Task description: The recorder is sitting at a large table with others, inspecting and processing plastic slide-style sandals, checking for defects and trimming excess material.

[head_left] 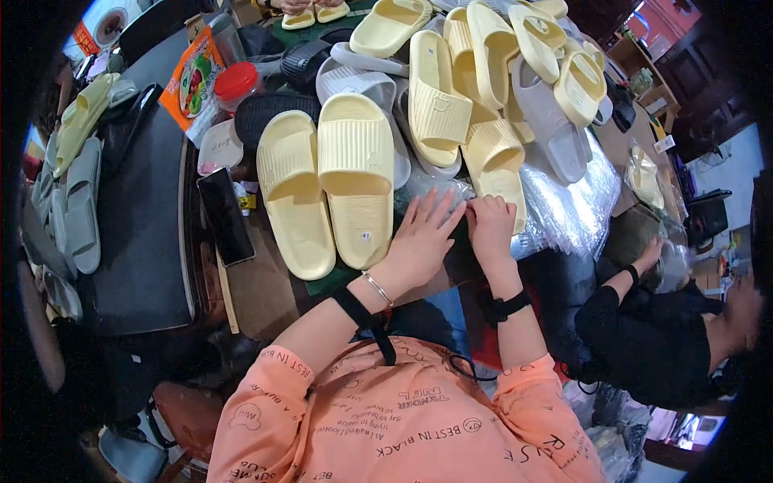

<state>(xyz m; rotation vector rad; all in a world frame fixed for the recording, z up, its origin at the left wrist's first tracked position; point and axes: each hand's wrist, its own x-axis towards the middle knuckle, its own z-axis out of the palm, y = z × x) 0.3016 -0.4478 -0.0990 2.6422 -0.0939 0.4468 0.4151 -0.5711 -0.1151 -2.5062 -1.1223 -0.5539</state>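
Left hand: the left hand [425, 233] lies flat, fingers spread, on a clear plastic bag [564, 205] at the table's near edge.
Right hand: the right hand [489, 225] is curled, fingertips pinching the bag's edge.
Slipper pair: 2 pale yellow slippers [326, 185] lie side by side just left of the left hand, long axes running away from the person.
Pile: more yellow and grey slippers [499, 72] heaped behind.
Phone: a dark phone [226, 216] left of the pair.

The right hand [489, 221] curls over its own fingertips, so what they pinch cannot be told. The clear plastic bags [564, 201] blur into glare under the slipper pile [483, 72], whose far slippers run off the top edge.
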